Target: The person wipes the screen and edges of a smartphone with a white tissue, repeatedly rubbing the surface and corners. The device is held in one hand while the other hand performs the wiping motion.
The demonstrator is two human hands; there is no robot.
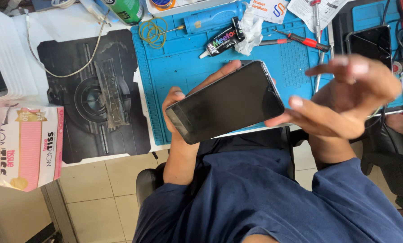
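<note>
A black smartphone (226,102) with a dark screen is held face up above the table's front edge. My left hand (176,101) grips it from underneath, thumb on the near left corner and fingertips showing past the far edge. My right hand (341,96) hovers at the phone's right end, fingers spread and blurred; one fingertip touches the phone's right edge. Beneath lies a blue work mat (183,63).
On the mat lie a black glue tube (221,41), a crumpled tissue (251,29), a red screwdriver (302,40), yellow rubber bands (153,32) and a blue tool (215,18). A second phone (370,42) rests far right. A dark printed mat (98,96) and a tissue pack (28,144) sit left.
</note>
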